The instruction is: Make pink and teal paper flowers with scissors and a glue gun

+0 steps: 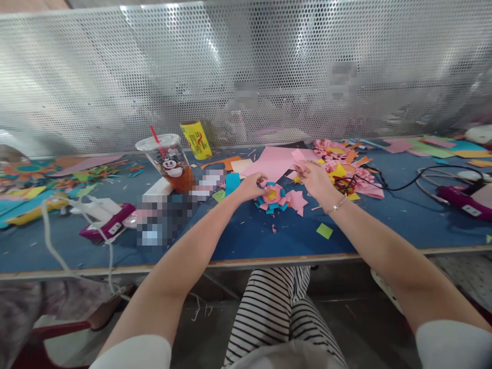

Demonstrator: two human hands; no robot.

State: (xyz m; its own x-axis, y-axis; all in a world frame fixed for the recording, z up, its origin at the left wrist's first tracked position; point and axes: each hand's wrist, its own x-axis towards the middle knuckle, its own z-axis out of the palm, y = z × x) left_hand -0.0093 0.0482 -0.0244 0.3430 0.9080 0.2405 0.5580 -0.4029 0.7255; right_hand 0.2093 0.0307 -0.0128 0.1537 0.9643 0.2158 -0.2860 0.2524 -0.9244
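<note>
A paper flower (271, 196) with a yellow centre, pink inner petals and blue outer ones lies on the blue table. My left hand (252, 187) is at its upper left edge, thumb and fingers curved apart, with nothing visible between them. To the right and a little higher, my right hand (313, 177) pinches a small pink paper piece (298, 157). Pink cut paper (296, 201) lies just right of the flower. Behind both hands is a large pink sheet (271, 163).
A clear cup (169, 164) with a red straw and a yellow can (196, 140) stand back left. Purple power strips (109, 223) with cables lie on both sides. Pink flowers (334, 149) are at the back right, a green square (325, 231) nearer the front. A perforated metal panel (230, 61) stands behind.
</note>
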